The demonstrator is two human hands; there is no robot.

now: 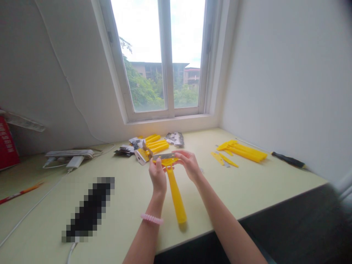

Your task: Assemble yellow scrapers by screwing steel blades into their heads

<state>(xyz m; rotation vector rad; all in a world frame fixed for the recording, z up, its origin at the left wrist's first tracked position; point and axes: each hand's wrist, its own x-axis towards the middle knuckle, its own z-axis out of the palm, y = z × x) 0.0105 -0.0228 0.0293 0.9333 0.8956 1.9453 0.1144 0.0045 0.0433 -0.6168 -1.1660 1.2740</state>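
Observation:
Over the desk I hold a yellow scraper (176,194), its long handle pointing down toward me. A flat grey metal blade (164,156) lies along the scraper's wide head. My left hand (158,175) grips the left end of the head, thumb on top near the blade. At the other end, my right hand (187,163) pinches the head and blade between thumb and fingers. Some fingertips are hidden behind the head. Just beyond my left hand are a brownish, bent-looking piece (147,149) and a yellow-and-white packaging card (142,157).
Several yellow handles (158,143) and packets (176,139) lie below the window. Further right are more yellow scrapers (246,151), small yellow pieces (228,160) and a black-handled screwdriver (287,160). A power strip (68,154), cable and pixelated dark object (89,211) occupy the left.

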